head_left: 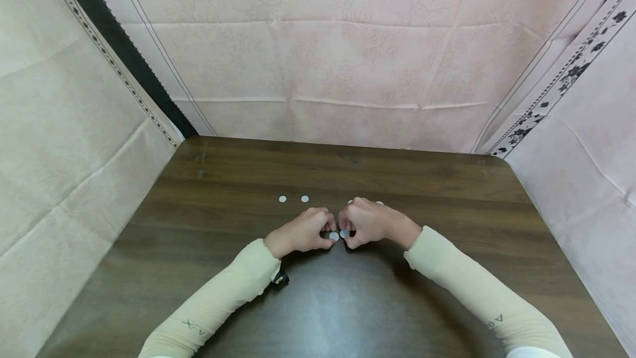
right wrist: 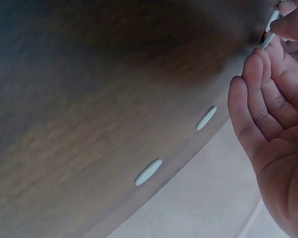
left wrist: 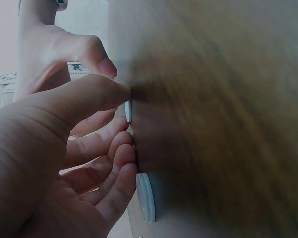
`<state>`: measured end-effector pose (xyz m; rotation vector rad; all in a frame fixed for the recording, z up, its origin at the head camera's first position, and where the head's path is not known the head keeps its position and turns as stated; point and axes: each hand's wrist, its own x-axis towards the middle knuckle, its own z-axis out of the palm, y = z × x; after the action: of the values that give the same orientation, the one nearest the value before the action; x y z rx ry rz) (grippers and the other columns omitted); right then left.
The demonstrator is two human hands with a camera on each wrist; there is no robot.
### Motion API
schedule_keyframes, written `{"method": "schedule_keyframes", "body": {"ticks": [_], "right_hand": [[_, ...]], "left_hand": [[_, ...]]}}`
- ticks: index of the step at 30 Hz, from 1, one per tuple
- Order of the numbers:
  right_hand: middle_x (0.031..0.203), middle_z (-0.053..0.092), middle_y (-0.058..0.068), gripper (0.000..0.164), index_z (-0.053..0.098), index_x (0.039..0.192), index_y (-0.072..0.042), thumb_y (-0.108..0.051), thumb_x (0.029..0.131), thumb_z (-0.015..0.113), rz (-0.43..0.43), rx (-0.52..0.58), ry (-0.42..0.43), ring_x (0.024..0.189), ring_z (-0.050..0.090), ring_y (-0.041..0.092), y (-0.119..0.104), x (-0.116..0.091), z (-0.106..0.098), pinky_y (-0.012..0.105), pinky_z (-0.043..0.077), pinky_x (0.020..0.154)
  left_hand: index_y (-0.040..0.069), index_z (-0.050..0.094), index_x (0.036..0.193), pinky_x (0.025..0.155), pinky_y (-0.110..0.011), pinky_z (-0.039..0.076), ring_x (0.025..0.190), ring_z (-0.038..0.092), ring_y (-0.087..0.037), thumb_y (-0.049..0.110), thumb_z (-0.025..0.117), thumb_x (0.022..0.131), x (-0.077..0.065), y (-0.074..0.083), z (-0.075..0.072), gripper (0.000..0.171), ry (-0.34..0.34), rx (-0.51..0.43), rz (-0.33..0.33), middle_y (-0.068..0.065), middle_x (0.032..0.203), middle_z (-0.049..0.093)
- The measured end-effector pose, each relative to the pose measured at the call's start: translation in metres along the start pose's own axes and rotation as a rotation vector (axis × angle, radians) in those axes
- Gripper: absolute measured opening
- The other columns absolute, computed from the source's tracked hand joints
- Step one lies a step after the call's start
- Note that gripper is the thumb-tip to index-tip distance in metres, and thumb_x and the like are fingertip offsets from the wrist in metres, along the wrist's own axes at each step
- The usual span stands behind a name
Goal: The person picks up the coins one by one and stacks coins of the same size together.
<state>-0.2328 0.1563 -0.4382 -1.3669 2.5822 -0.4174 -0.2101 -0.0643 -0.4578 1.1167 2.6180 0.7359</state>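
Two small flat white discs lie close together on the brown table, one at each hand's fingertips. My left hand point(head_left: 304, 231) pinches the left disc point(head_left: 334, 236) between thumb and fingers; the left wrist view shows this disc point(left wrist: 128, 112) edge-on under the thumb tip. Facing it, my right hand point(head_left: 374, 222) pinches the other disc point(head_left: 345, 233) in the same way, low at the tabletop. In the right wrist view, both discs show at the upper right, one of them point(right wrist: 267, 40) between the right thumb and fingers.
Beyond the left hand, two more white discs point(head_left: 305, 199) lie on the wooden table point(head_left: 238, 170). Another pair, including a disc point(right wrist: 149, 172), lies past the right hand, mostly hidden by it in the head view. Pale patterned cloths point(head_left: 323, 65) hang around the table.
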Motion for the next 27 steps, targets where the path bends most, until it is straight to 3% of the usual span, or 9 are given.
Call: {"method": "schedule_keyframes", "body": {"ticks": [10,27], "right_hand": [[0.077,0.071,-0.004,0.009,0.07,0.083,-0.014,-0.014,0.08,0.079,0.017,0.094,0.006,0.068,0.065,0.001,-0.008,0.005,0.004,0.016,0.054,0.064],[0.08,0.074,-0.003,0.011,0.073,0.085,-0.012,-0.015,0.08,0.082,0.041,0.077,0.063,0.072,0.069,0.004,-0.015,0.006,0.01,0.015,0.054,0.066]], "left_hand": [[0.005,0.071,0.1,0.077,-0.024,0.049,0.087,0.054,-0.012,0.012,0.079,0.092,-0.001,0.001,-0.002,0.014,-0.007,-0.042,-0.022,-0.004,0.098,0.063],[0.006,0.068,0.092,0.071,-0.022,0.046,0.081,0.05,-0.011,0.011,0.08,0.09,-0.002,-0.001,-0.002,0.012,0.012,-0.02,-0.001,-0.004,0.091,0.06]]}}
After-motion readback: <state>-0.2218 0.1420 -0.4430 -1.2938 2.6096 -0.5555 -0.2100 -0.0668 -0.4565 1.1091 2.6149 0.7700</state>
